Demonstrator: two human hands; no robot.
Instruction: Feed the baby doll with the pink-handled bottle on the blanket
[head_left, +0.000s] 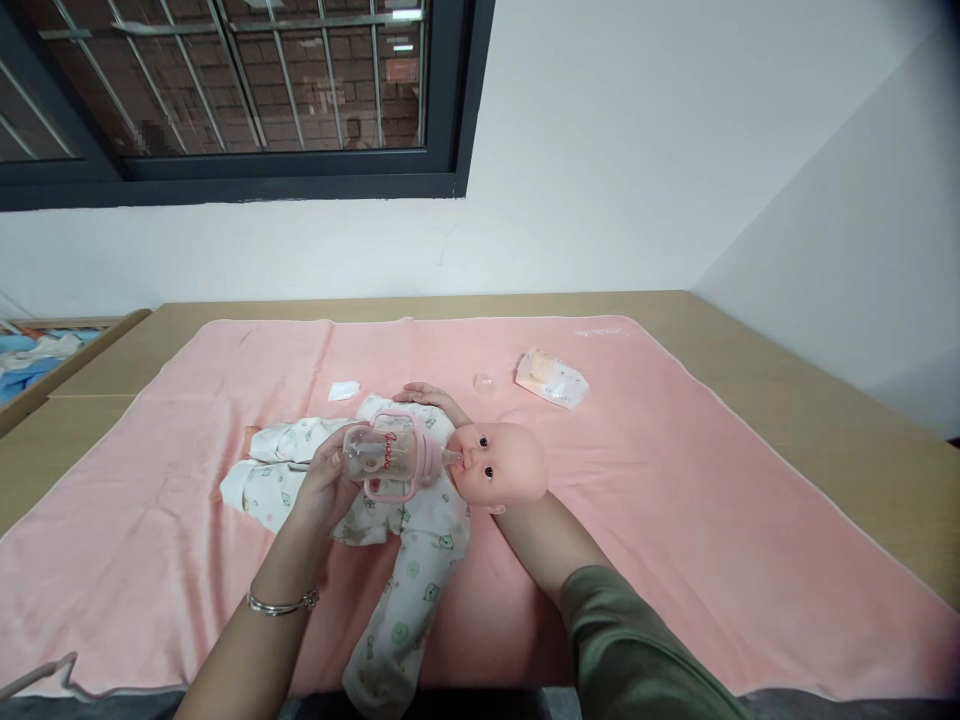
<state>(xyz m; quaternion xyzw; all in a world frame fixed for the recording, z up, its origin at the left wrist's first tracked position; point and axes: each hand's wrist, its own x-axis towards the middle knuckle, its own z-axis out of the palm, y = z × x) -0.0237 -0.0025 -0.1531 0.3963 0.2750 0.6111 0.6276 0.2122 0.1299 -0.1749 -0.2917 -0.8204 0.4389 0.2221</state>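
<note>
A baby doll (504, 462) in a white printed romper (409, 540) lies on a pink blanket (675, 480), head to the right. My left hand (326, 485) grips a clear baby bottle (390, 455) with pink handles and collar, held sideways with its teat at the doll's mouth. My right hand is hidden under the doll's head; only the forearm (551, 545) and green sleeve show, so whether it grips the head is not visible. A bracelet sits on my left wrist.
On the blanket behind the doll lie a small white cloth (343, 390), a clear bottle cap (484, 384) and a wipes packet (553, 378). The blanket covers a wooden table (825, 400) against a white wall. A crib edge (67, 350) shows at far left.
</note>
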